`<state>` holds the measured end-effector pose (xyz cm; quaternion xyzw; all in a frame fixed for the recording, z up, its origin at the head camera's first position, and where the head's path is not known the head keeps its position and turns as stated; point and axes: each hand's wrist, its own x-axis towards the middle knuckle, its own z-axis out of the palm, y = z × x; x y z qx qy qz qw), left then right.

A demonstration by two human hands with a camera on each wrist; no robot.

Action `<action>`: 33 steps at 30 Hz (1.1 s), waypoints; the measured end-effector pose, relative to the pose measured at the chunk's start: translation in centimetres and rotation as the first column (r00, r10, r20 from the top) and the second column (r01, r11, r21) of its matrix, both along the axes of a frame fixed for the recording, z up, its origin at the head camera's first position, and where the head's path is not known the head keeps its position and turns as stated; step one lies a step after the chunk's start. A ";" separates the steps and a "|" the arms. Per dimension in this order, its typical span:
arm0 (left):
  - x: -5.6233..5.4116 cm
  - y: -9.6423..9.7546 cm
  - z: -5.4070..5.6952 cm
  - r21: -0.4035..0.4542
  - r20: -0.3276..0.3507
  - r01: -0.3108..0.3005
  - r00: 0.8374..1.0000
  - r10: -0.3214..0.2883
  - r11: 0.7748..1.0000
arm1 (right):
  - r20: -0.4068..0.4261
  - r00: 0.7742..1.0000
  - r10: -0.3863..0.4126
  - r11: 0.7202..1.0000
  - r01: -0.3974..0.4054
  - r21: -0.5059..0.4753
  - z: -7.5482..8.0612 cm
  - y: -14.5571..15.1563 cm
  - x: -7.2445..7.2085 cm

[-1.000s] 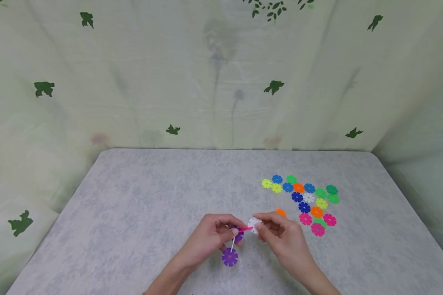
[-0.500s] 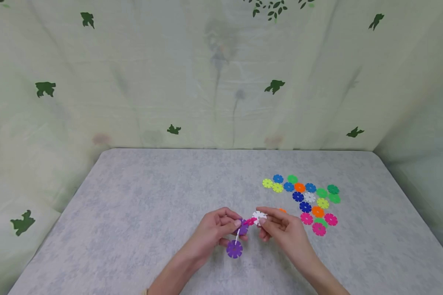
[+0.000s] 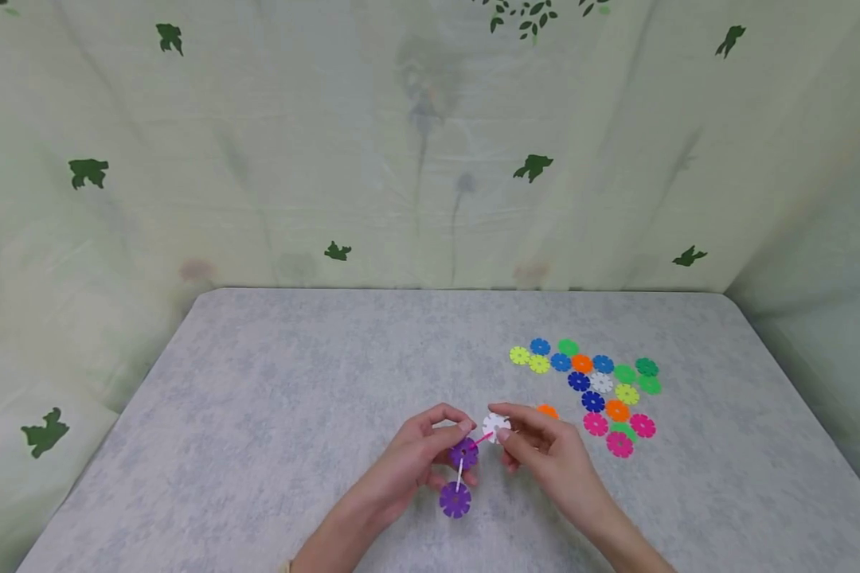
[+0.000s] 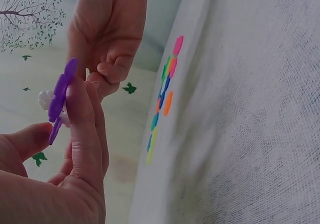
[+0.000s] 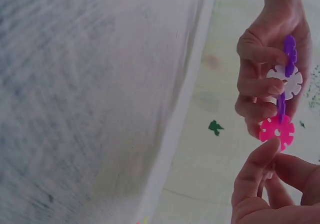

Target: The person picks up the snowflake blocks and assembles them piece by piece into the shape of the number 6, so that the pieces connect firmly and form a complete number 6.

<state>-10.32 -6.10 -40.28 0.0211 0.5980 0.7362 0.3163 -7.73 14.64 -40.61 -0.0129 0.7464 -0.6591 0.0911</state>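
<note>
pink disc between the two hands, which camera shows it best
The right wrist view: it shows the pink disc nearly face-on, with its notched rim and centre hole visible. The head view shows it edge-on, as a thin strip. I can't make it out in the left wrist view.

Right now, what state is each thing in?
Left grip: holding the disc chain
Right grip: pinching the outer white disc
Outer white disc: against the pink disc, slotting unclear
Pink disc: joined to the upper purple disc
Middle white disc: bridging upper and lower purple disc
Loose discs: lying flat on the table; one orange disc partly hidden
</note>
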 end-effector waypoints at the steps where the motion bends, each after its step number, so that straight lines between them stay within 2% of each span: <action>1: 0.0 0.1 -0.1 -0.009 -0.002 0.000 1.000 0.000 1.000 | 0.003 1.000 0.002 1.000 -0.002 0.010 0.0 0.0 0.0; 5: 0.2 0.3 -0.3 -0.018 -0.012 0.013 1.000 -0.014 1.000 | 0.020 1.000 0.010 1.000 -0.010 0.028 -0.1 -0.2 0.0; 8: 0.3 0.4 -0.4 -0.009 -0.018 0.031 0.999 -0.031 0.999 | 0.032 0.999 0.010 1.000 -0.010 0.000 -0.1 -0.3 0.0; 13: 0.4 0.4 -0.6 0.036 -0.007 0.087 0.996 -0.087 0.996 | 0.034 0.999 0.021 0.999 -0.020 -0.045 0.0 -0.5 0.0; 16: 0.4 0.5 -0.7 0.064 0.003 0.100 0.995 -0.100 0.993 | 0.036 0.999 0.037 0.999 -0.036 -0.020 0.1 -0.5 0.0; 19: 0.4 0.5 -0.7 0.061 0.007 0.053 0.999 -0.054 0.997 | 0.054 0.997 0.051 0.998 -0.053 0.022 0.2 -0.4 0.0; 23: 0.1 0.3 -0.5 -0.005 -0.015 -0.058 0.998 0.058 0.998 | 0.064 0.996 0.061 0.994 -0.066 0.085 0.6 -0.2 -0.3; 26: -0.1 -0.1 -0.3 -0.056 -0.038 -0.116 0.993 0.114 0.992 | 0.056 0.997 0.053 0.991 -0.059 0.121 0.8 0.1 -0.4; 33: -0.4 -0.5 -0.3 -0.078 -0.067 -0.138 0.989 0.133 0.987 | 0.048 0.999 0.012 0.988 -0.019 0.154 1.4 1.7 -0.5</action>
